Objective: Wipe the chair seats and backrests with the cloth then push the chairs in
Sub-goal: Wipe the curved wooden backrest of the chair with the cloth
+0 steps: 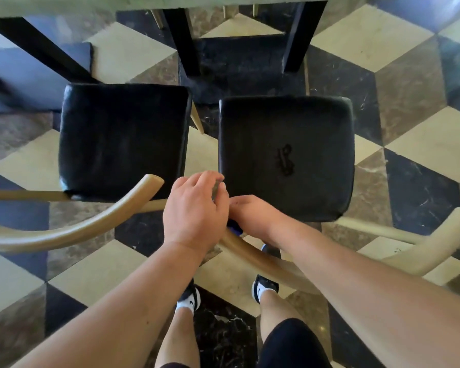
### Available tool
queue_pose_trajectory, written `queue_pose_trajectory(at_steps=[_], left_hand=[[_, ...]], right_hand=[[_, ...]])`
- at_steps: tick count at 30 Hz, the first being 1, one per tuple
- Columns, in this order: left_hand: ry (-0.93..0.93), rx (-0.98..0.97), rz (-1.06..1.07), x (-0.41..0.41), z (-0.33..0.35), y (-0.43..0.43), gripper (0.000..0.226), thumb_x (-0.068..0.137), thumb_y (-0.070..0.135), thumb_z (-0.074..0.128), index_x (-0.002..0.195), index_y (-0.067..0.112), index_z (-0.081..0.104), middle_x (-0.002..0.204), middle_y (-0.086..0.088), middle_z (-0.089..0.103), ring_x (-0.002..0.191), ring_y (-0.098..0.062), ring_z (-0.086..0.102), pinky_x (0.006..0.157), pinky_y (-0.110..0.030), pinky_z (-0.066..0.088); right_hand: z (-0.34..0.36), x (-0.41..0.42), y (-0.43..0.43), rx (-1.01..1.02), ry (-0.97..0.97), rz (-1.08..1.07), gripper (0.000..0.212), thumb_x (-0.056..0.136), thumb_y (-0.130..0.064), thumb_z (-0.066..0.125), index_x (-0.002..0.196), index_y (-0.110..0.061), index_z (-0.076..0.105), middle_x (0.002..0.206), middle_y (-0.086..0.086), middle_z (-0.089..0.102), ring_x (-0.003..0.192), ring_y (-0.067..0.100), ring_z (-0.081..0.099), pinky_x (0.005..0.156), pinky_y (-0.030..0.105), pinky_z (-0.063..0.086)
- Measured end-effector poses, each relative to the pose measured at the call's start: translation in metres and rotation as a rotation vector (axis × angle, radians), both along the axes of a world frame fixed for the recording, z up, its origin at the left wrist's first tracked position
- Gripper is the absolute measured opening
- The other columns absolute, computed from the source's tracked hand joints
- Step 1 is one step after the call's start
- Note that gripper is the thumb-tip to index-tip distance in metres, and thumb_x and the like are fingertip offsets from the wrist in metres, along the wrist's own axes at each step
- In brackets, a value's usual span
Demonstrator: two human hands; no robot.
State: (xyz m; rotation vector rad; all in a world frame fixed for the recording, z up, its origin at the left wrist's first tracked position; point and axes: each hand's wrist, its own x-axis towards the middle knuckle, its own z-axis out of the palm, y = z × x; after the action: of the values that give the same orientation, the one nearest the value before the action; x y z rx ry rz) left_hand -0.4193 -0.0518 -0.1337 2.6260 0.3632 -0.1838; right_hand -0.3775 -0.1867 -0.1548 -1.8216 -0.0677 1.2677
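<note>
Right hand [252, 216] holds the cloth [234, 226] against the right chair's backrest [263, 258]; its fingers are hidden, so I cannot tell their grip. Left hand [194, 208] fingers curl over the backrest end, likely steadying it for wiping

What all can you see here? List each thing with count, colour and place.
Black padded chair seats: two, black, side by side, centre.
Curved tan chair backrests: two, tan, nearest the person.
Blue cloth: one, blue, sliver on the right chair's backrest.
Black table legs: three, black, top.
Cube-pattern floor tiles: many, cream, brown, black, all around.
Black-and-white sneakers: two, bottom centre.
Left hand: one, at the right chair's backrest end.
Right hand: one, beside it, over the cloth.
</note>
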Motion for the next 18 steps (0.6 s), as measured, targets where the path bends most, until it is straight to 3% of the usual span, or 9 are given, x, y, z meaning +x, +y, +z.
queue_pose_trajectory(at_steps=[2, 4, 7, 9, 13, 16, 18], left_hand=[[-0.018, 0.014, -0.015, 0.001, -0.002, 0.003, 0.025, 0.105, 0.034, 0.053, 0.118, 0.025, 0.073, 0.109, 0.008, 0.074, 0.106, -0.019, 0.06, 0.084, -0.028, 0.043], [-0.047, 0.029, -0.064, 0.001, -0.003, 0.006, 0.02, 0.103, 0.032, 0.054, 0.096, 0.026, 0.072, 0.09, 0.01, 0.069, 0.086, -0.016, 0.056, 0.073, -0.03, 0.046], [-0.139, 0.014, -0.145, 0.0, -0.003, 0.008, 0.037, 0.102, 0.023, 0.059, 0.067, 0.029, 0.047, 0.065, 0.009, 0.046, 0.063, -0.015, 0.038, 0.061, -0.036, 0.042], [-0.197, -0.011, -0.161, 0.001, -0.006, 0.01, 0.043, 0.1, 0.017, 0.061, 0.064, 0.03, 0.04, 0.062, 0.009, 0.039, 0.059, -0.015, 0.032, 0.059, -0.033, 0.036], [-0.251, -0.027, -0.172, 0.003, -0.012, 0.014, 0.046, 0.098, 0.017, 0.058, 0.064, 0.033, 0.031, 0.061, 0.011, 0.032, 0.057, -0.008, 0.026, 0.06, -0.025, 0.024], [-0.287, -0.03, -0.171, 0.002, -0.018, 0.015, 0.046, 0.1, 0.019, 0.055, 0.065, 0.033, 0.03, 0.061, 0.012, 0.03, 0.057, -0.008, 0.026, 0.061, -0.024, 0.022], [-0.267, -0.046, -0.168, 0.002, -0.019, 0.017, 0.042, 0.104, 0.023, 0.051, 0.065, 0.03, 0.036, 0.063, 0.012, 0.034, 0.058, -0.01, 0.031, 0.063, -0.026, 0.025]], right_hand=[[0.001, 0.003, -0.007, 0.091, 0.092, -0.085, 0.026, 0.091, -0.022, 0.055, 0.069, -0.014, 0.067, 0.062, 0.005, 0.056, 0.057, 0.016, 0.048, 0.059, 0.03, 0.041], [-0.004, 0.003, -0.009, 0.091, 0.069, -0.044, 0.023, 0.09, -0.022, 0.057, 0.073, -0.013, 0.07, 0.065, 0.012, 0.06, 0.059, 0.014, 0.051, 0.058, 0.029, 0.045], [-0.028, 0.011, 0.001, -0.041, -0.045, 0.141, 0.023, 0.085, -0.015, 0.055, 0.062, -0.012, 0.058, 0.052, 0.0, 0.058, 0.048, 0.004, 0.045, 0.05, 0.016, 0.037], [-0.054, 0.02, 0.013, -0.127, -0.057, 0.211, 0.029, 0.086, -0.006, 0.056, 0.06, -0.017, 0.054, 0.048, -0.007, 0.054, 0.049, 0.006, 0.043, 0.04, 0.011, 0.032], [-0.11, 0.022, 0.029, -0.281, -0.014, 0.236, 0.038, 0.099, -0.014, 0.053, 0.065, -0.028, 0.055, 0.063, -0.007, 0.053, 0.057, 0.01, 0.046, 0.033, 0.01, 0.028], [-0.121, 0.023, 0.033, -0.306, 0.042, 0.159, 0.036, 0.102, -0.015, 0.052, 0.068, -0.027, 0.056, 0.064, -0.005, 0.056, 0.056, 0.012, 0.05, 0.037, 0.014, 0.035], [-0.11, 0.021, 0.027, -0.274, 0.092, 0.106, 0.031, 0.101, -0.012, 0.051, 0.073, -0.016, 0.062, 0.071, 0.004, 0.062, 0.063, 0.018, 0.056, 0.052, 0.018, 0.049]])
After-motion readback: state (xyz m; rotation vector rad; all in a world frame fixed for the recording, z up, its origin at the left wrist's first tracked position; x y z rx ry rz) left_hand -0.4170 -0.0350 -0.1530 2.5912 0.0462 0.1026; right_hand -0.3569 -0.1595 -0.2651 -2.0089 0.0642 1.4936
